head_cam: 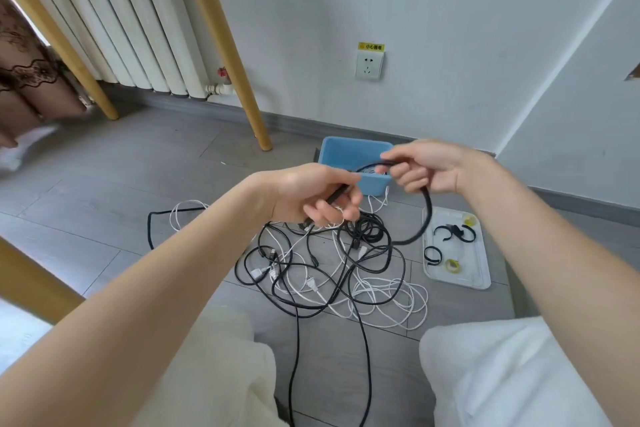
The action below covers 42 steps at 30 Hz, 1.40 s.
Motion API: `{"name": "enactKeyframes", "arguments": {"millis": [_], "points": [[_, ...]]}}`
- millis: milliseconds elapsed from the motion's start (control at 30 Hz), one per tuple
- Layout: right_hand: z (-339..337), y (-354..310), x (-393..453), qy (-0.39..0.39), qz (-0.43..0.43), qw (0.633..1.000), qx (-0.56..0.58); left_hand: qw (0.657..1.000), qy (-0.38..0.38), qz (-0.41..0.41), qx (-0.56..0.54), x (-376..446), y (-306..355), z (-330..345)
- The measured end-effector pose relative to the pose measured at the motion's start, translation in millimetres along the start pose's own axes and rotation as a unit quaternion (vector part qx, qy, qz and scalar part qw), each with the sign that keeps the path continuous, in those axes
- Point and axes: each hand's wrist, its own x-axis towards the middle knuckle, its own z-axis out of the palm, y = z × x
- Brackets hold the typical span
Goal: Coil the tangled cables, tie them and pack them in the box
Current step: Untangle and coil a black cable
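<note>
A tangle of black and white cables (332, 270) lies on the grey floor between my knees. My left hand (311, 196) grips one end of a thick black cable (424, 218) above the tangle. My right hand (429, 166) pinches the same cable farther along, and it loops down to the right in an arc. Behind my hands a blue box (346, 156) stands on the floor with a coiled cable partly visible inside. A white tray (481, 274) at the right holds black ties (450, 232) and small yellow rolls (452, 265).
Wooden table legs (242, 87) rise at the back left and one crosses the near left. A radiator (114, 21) and a wall socket (369, 64) are on the wall behind. My knees in white trousers (502, 374) fill the bottom.
</note>
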Motion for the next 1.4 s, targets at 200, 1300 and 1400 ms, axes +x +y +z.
{"name": "enactKeyframes", "arguments": {"millis": [200,1300,1400], "points": [[25,-17,-7,-0.109,-0.098,0.972,0.184,0.981,0.122,0.062,-0.138,5,2,-2],[39,30,-21,-0.071,-0.119,0.902,-0.410,0.954,-0.104,0.156,-0.232,-2,30,4],[23,31,-22,-0.020,-0.064,0.868,-0.493,0.967,-0.205,0.061,-0.138,-10,14,4]]}}
